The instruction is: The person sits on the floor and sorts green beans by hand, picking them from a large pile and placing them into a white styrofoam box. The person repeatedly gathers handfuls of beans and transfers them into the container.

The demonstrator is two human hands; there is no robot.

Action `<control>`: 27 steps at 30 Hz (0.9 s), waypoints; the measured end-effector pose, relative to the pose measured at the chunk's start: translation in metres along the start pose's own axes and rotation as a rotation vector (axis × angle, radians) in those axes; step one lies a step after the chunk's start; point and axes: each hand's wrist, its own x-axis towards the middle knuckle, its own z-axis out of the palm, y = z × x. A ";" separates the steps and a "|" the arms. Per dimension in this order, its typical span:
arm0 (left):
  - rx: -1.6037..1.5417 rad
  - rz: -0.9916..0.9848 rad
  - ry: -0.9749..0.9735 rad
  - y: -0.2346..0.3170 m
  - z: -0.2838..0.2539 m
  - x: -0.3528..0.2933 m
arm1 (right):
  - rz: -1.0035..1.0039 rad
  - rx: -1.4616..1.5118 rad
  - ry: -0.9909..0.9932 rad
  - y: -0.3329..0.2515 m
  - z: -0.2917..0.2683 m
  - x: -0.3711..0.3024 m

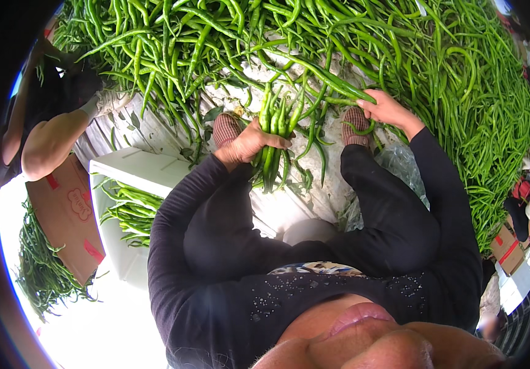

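I've got my left hand (249,144) clamped round a bunch of long green peppers (274,138), held upright between my knees. My right hand (388,111) is out at the edge of the big pepper heap (449,74), fingers closed on one long pepper (323,77) lying across it. On my left, a white crate (139,169) holds more peppers, and another person's arm (52,141) reaches in beside a cardboard box (68,215).
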 end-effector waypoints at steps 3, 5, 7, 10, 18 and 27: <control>0.101 0.026 -0.048 0.007 0.011 -0.006 | -0.027 0.046 0.055 0.003 0.004 -0.011; 0.176 0.122 -0.085 0.009 0.017 -0.010 | -0.023 0.158 -0.001 -0.008 0.008 -0.026; 0.360 0.247 -0.084 0.012 0.029 -0.019 | -0.041 0.260 -0.070 -0.019 0.015 -0.041; 0.711 0.296 -0.200 0.036 0.059 -0.037 | -0.109 0.365 -0.152 -0.031 0.030 -0.061; 1.256 0.873 -0.146 0.053 0.088 -0.041 | -0.162 0.432 -0.397 -0.050 0.047 -0.084; 1.493 0.747 -0.263 0.027 0.065 -0.024 | -0.311 0.373 -0.393 -0.031 0.068 -0.049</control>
